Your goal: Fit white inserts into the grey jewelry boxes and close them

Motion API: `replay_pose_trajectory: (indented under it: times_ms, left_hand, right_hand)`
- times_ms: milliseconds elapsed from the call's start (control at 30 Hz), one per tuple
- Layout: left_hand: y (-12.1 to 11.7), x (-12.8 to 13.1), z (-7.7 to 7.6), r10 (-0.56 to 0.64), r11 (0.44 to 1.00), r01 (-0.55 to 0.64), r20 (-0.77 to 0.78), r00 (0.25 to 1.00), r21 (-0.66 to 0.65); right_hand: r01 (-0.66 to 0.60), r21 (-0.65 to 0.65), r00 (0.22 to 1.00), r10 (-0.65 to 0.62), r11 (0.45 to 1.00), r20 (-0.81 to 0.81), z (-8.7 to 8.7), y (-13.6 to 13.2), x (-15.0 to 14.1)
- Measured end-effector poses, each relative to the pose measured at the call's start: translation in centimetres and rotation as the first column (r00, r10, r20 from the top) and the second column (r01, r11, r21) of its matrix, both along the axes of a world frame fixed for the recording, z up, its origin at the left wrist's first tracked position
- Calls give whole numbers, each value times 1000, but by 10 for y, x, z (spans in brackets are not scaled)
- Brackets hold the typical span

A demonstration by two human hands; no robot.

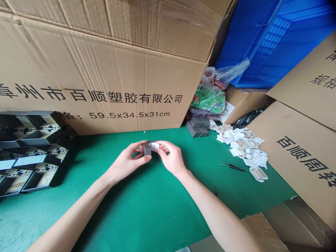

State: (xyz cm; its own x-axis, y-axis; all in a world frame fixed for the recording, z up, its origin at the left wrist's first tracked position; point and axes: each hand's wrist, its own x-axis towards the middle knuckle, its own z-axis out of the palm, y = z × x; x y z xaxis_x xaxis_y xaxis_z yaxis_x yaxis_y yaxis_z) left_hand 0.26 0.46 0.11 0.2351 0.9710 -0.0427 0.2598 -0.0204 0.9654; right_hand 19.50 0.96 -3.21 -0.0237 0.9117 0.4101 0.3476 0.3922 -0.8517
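Observation:
Both of my hands meet over the green table mat (147, 196), a little above it. My left hand (128, 161) pinches a small dark grey block (147, 149) between thumb and fingers. My right hand (172, 157) closes its fingers on a small white part (155, 146) that sits against the block's right side. How the white part joins the grey block is hidden by my fingers.
A big printed cardboard box (105, 80) walls the back. Black trays (28, 150) with parts lie at the left. A few grey blocks (198, 126), a heap of white parts (244, 147) and thin tweezers (232, 166) sit at the right, by more cartons (304, 154) and a blue crate (278, 38).

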Motion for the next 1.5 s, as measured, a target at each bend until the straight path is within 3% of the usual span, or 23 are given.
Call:
replay_pose_trajectory:
  times_ms: [333, 533, 833, 1033, 1300, 1500]
  left_hand:
    - [5, -3, -10, -54, 998, 52, 47, 997, 36]
    - [3, -2, -9, -73, 997, 72, 40, 997, 40]
    - [3, -3, -10, -76, 997, 75, 34, 996, 30]
    - [3, -4, -9, -139, 990, 138, 74, 988, 14]
    - [2, -4, -4, -150, 988, 151, 61, 987, -21]
    - [-2, -2, -6, -167, 986, 166, 68, 984, 21]
  right_hand:
    - [38, -34, 999, -38, 999, -1, 2, -1, 1]
    - [72, 43, 997, -73, 997, 19, -2, 0, 1]
    - [104, 3, 994, -104, 995, 45, -4, 1, 2]
    - [164, 29, 979, -166, 986, 118, -6, 4, 6]
    - [-29, -45, 987, 36, 999, 154, -3, 4, 6]
    - [-6, -111, 991, 21, 994, 134, -2, 7, 9]
